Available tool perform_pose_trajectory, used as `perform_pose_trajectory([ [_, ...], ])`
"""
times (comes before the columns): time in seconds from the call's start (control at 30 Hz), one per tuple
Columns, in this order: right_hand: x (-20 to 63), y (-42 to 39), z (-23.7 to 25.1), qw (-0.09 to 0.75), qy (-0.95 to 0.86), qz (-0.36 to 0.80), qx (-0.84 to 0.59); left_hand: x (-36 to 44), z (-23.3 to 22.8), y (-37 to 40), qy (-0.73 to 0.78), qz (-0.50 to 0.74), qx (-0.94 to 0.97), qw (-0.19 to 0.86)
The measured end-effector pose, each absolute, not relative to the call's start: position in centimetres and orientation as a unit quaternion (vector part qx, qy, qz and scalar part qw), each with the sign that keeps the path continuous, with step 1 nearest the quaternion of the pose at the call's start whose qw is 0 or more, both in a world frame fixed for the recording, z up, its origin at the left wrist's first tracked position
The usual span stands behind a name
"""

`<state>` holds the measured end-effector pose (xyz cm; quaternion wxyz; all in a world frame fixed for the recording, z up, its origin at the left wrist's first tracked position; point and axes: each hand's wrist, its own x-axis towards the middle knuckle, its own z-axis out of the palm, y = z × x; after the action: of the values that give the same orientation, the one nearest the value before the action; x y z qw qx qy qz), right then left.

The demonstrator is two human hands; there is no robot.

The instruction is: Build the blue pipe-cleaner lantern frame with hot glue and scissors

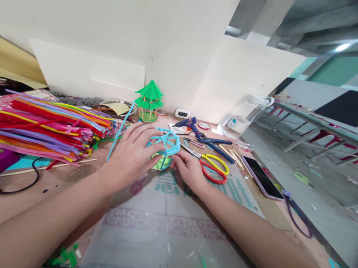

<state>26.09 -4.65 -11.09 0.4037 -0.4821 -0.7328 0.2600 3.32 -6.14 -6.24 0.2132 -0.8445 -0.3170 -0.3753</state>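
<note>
A light-blue many-sided frame with spokes (172, 141), seemingly made of pipe cleaners, is held above the middle of the table. Beneath it shows a pale green base with blue edging (157, 164). My left hand (136, 149) grips the frame from the left, thumb in front and fingers partly hidden behind it. At its lower right edge, my right hand (189, 169) is closed in a pinch, its fingertips partly hidden. A blue pipe cleaner (120, 132) slants up just left of my left hand. Red-and-yellow-handled scissors (215, 167) lie right of my right hand.
Bundled coloured pipe cleaners (44, 128) fill the left side. A green-roofed pavilion model (150, 101) stands behind, near a glue gun (190, 124) and blue-handled pliers (217, 147). On the right are a phone (263, 178) and a clear water jug (243, 118).
</note>
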Motion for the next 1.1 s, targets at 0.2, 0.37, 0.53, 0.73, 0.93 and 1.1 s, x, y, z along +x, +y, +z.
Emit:
perform_pose_trajectory([
  [0.2,26.07,-4.62,-11.27,0.405,-0.733,0.259,-0.48,3.21,-6.33,-6.06,-0.316,-0.383,-0.838,0.228],
  [0.37,26.13,-4.66,-11.25,0.402,-0.736,0.256,-0.481,3.14,-6.36,-6.0,-0.31,-0.378,-0.84,0.234],
  [0.53,26.09,-4.7,-11.2,0.402,-0.739,0.254,-0.478,3.1,-6.45,-5.96,-0.309,-0.375,-0.841,0.236],
  [0.73,26.06,-4.69,-11.42,0.404,-0.739,0.257,-0.474,3.11,-6.56,-5.86,-0.307,-0.375,-0.843,0.233],
  [0.93,26.14,-4.65,-11.5,0.404,-0.738,0.259,-0.474,3.15,-6.48,-5.94,-0.299,-0.38,-0.844,0.234],
  [1.1,26.22,-4.52,-11.63,0.403,-0.736,0.263,-0.476,3.18,-6.47,-5.99,-0.305,-0.376,-0.844,0.23],
])
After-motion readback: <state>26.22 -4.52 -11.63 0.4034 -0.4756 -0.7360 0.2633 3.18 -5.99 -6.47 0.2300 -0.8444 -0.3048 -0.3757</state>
